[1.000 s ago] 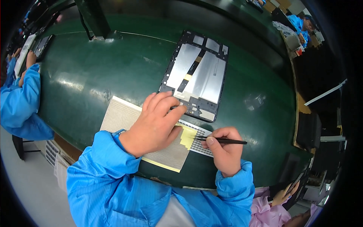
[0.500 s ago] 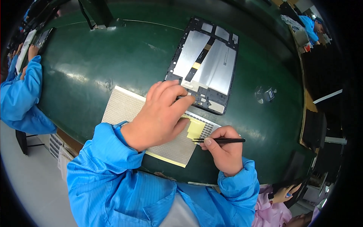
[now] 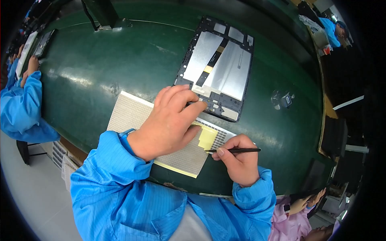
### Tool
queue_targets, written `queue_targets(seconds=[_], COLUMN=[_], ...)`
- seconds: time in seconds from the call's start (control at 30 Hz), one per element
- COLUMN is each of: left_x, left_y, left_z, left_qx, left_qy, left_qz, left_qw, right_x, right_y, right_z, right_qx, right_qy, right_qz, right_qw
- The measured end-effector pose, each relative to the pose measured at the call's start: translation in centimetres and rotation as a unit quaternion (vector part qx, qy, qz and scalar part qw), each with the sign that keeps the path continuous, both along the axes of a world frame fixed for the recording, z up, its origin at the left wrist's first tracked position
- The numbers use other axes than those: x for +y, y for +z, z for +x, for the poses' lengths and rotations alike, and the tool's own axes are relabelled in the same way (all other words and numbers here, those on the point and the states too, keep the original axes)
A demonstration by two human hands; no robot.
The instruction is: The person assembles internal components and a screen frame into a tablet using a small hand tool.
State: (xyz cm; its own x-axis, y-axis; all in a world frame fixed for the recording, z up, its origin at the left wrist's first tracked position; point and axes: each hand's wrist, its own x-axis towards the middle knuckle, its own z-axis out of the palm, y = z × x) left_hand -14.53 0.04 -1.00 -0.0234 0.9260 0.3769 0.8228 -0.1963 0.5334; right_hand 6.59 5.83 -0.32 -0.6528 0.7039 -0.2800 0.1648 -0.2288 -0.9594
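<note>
One gridded sheet (image 3: 185,158), flat on green bench (image 3: 100,66), near open tablet (image 3: 227,76).
Likely light, limp, easily creased; best gripped at an edge. Right hand (image 3: 240,158) pinches black tweezers (image 3: 250,150), tips by yellow patch (image 3: 207,138); left hand (image 3: 169,124) palm-down across sheet, fingers loosely bent.

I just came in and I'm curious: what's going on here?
A person in a blue jacket is working at a green table. The right hand holds black tweezers, tips by the yellow area of a gridded sheet. The left hand lies over that sheet, reaching to the near edge of an opened flat device.
</note>
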Motion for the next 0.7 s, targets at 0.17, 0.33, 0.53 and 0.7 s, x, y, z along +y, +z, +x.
queue_targets(seconds=[0.17, 0.33, 0.53, 0.7], left_x=[0.1, -0.5, -0.3, -0.1], left_y=[-0.1, -0.2, -0.4, -0.3], left_z=[0.0, -0.2, -0.1, -0.3], left_qx=[-0.016, -0.096, -0.097, -0.086], left_qy=[0.003, 0.035, 0.040, 0.040], left_qz=[0.018, 0.033, 0.018, 0.011], left_qw=[1.000, 0.994, 0.994, 0.995], right_x=[0.9, 2.9, 4.4, 4.8], right_y=[0.8, 2.5, 1.0, 0.5], right_z=[0.0, -4.2, -6.4, -6.6], right_qx=[0.015, 0.091, 0.085, 0.067], right_qy=[-0.029, -0.038, -0.015, 0.006], right_qz=[-0.019, 0.108, 0.125, 0.158], right_qw=[0.999, 0.989, 0.988, 0.985])
